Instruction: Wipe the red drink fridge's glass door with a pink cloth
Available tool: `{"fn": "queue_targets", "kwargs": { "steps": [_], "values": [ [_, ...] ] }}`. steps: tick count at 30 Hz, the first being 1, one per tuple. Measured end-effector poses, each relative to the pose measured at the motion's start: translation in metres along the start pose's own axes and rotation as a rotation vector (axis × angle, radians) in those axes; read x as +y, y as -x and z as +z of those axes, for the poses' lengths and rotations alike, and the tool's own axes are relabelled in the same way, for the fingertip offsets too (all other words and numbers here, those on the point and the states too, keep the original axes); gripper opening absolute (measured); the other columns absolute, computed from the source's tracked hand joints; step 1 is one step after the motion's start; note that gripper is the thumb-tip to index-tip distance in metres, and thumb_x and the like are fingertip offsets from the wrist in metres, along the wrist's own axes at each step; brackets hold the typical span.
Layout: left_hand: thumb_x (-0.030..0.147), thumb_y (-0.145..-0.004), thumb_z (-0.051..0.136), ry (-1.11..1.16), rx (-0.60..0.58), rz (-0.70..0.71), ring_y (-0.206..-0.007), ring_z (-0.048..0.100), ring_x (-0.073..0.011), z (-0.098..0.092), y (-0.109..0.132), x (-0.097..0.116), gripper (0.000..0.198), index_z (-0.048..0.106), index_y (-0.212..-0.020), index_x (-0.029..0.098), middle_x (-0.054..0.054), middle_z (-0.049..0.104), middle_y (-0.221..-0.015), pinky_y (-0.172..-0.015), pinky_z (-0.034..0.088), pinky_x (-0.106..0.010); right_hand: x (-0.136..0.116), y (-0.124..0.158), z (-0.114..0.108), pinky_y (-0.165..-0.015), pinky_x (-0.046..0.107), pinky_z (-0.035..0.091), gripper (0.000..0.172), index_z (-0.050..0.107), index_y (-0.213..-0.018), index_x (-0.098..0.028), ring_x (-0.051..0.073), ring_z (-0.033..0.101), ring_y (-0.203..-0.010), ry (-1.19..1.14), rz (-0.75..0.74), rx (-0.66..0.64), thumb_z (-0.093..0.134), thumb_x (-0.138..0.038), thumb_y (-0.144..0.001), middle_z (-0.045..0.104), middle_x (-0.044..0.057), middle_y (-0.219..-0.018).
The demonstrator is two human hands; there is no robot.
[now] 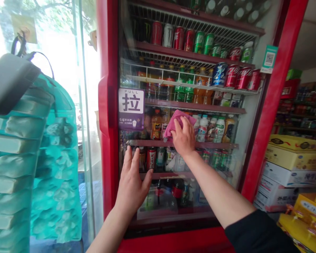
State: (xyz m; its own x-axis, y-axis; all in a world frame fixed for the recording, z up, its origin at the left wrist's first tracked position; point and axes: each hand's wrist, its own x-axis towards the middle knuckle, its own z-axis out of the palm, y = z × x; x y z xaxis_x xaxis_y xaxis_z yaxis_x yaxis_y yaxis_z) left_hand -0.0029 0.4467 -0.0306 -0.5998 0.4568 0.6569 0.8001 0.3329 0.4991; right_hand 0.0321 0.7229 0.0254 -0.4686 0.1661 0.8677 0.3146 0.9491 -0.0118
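Note:
A pink cloth [179, 114] lies against the glass door [218, 191] of a red drinks fridge, at the height of a bottle shelf. My right hand [184, 137] presses on the cloth with its fingers bent over it. Lower and to the left, my left hand [133, 181] is raised with its fingers apart and nothing in it. Its fingertips are at or close to the glass; whether they touch cannot be made out. Behind the glass stand rows of cans and bottles. A "PULL" sticker [131, 109] sits on the glass above my left hand.
The red door frame [107, 102] runs up the left side. Further left hang turquoise plastic strips [58, 161] with a grey box-like object [14, 82] in front. Stacked cartons [292, 172] and yellow packs [305, 218] stand close on the right. A QR-code sticker [269, 59] is at upper right.

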Motion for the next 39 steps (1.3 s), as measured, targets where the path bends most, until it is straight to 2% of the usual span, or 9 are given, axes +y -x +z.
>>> {"fn": "queue_targets", "kwargs": {
  "steps": [2,5,11,15,19,24,33,36,39],
  "values": [
    [0.039,-0.1,0.067,-0.013,0.011,0.025,-0.172,0.019,-0.039,0.002,-0.009,0.003,0.09,0.022,-0.177,0.026,-0.017,0.015,-0.186,-0.134,0.036,-0.064,0.003,0.003,-0.001,-0.135,0.063,0.035,0.068,0.041,-0.169,-0.008,0.039,0.033,-0.167,-0.005,0.033,-0.017,0.057,-0.022,-0.104,0.043,0.027,-0.172],
    [0.041,-0.099,0.068,-0.088,0.03,0.065,-0.172,0.015,-0.0415,0.0,-0.032,0.007,0.092,0.022,-0.178,0.026,-0.016,0.015,-0.186,-0.134,0.031,-0.068,-0.01,0.006,0.007,-0.137,0.068,0.027,0.077,0.024,-0.175,-0.006,0.039,0.018,-0.172,-0.02,0.058,-0.045,0.05,-0.023,-0.105,0.031,0.026,-0.179],
    [0.052,-0.103,0.06,-0.169,0.088,0.113,-0.173,0.015,-0.0407,-0.02,-0.087,0.001,0.087,0.027,-0.176,0.02,-0.019,0.018,-0.185,-0.135,0.025,-0.066,-0.077,-0.021,0.032,-0.143,0.061,0.011,0.077,0.028,-0.174,-0.005,0.034,0.009,-0.174,-0.072,-0.095,-0.208,0.051,-0.037,-0.107,0.02,0.017,-0.185],
    [0.052,-0.102,0.06,-0.173,0.103,0.134,-0.173,0.013,-0.0389,-0.027,-0.1,0.001,0.086,0.028,-0.176,0.021,-0.017,0.017,-0.186,-0.136,0.022,-0.064,-0.121,-0.062,0.048,-0.143,0.059,0.007,0.073,0.026,-0.174,-0.006,0.031,0.008,-0.175,-0.139,-0.111,-0.149,0.042,-0.04,-0.111,0.02,0.014,-0.185],
    [0.056,-0.103,0.059,-0.168,0.109,0.138,-0.174,0.012,-0.0382,-0.022,-0.101,0.009,0.087,0.026,-0.177,0.024,-0.015,0.015,-0.186,-0.137,0.021,-0.062,-0.134,-0.081,0.059,-0.144,0.058,0.008,0.065,0.029,-0.174,-0.009,0.029,0.012,-0.174,-0.174,-0.081,-0.099,0.033,-0.031,-0.113,0.023,0.013,-0.185],
    [0.059,-0.105,0.055,-0.192,0.089,0.156,-0.173,0.014,-0.0402,-0.009,-0.1,0.015,0.086,0.026,-0.177,0.022,-0.017,0.015,-0.186,-0.135,0.025,-0.064,-0.089,-0.064,0.05,-0.144,0.055,0.008,0.07,0.028,-0.174,-0.009,0.028,0.015,-0.174,-0.102,-0.118,-0.094,0.044,-0.029,-0.109,0.022,0.014,-0.185],
    [0.058,-0.107,0.052,-0.192,0.038,0.161,-0.173,0.013,-0.0394,-0.002,-0.091,0.009,0.085,0.025,-0.177,0.018,-0.02,0.015,-0.185,-0.134,0.027,-0.066,0.088,0.014,-0.011,-0.142,0.06,0.019,0.08,0.032,-0.172,-0.009,0.03,0.017,-0.173,0.097,-0.069,-0.041,0.049,-0.021,-0.095,0.032,0.017,-0.181],
    [0.059,-0.107,0.051,-0.178,0.03,0.14,-0.173,0.014,-0.0398,-0.006,-0.088,0.008,0.085,0.024,-0.177,0.018,-0.02,0.015,-0.185,-0.134,0.028,-0.066,0.104,0.02,-0.019,-0.14,0.065,0.021,0.08,0.032,-0.171,-0.009,0.031,0.015,-0.174,0.06,-0.058,-0.002,0.05,-0.025,-0.094,0.029,0.019,-0.182],
    [0.059,-0.106,0.051,-0.165,0.036,0.13,-0.173,0.014,-0.0406,-0.01,-0.087,0.009,0.085,0.024,-0.177,0.019,-0.02,0.014,-0.186,-0.134,0.028,-0.067,0.076,0.01,-0.011,-0.139,0.067,0.019,0.079,0.033,-0.168,-0.005,0.034,0.012,-0.174,0.002,-0.041,0.033,0.054,-0.037,-0.099,0.025,0.024,-0.182]
  ]
}}
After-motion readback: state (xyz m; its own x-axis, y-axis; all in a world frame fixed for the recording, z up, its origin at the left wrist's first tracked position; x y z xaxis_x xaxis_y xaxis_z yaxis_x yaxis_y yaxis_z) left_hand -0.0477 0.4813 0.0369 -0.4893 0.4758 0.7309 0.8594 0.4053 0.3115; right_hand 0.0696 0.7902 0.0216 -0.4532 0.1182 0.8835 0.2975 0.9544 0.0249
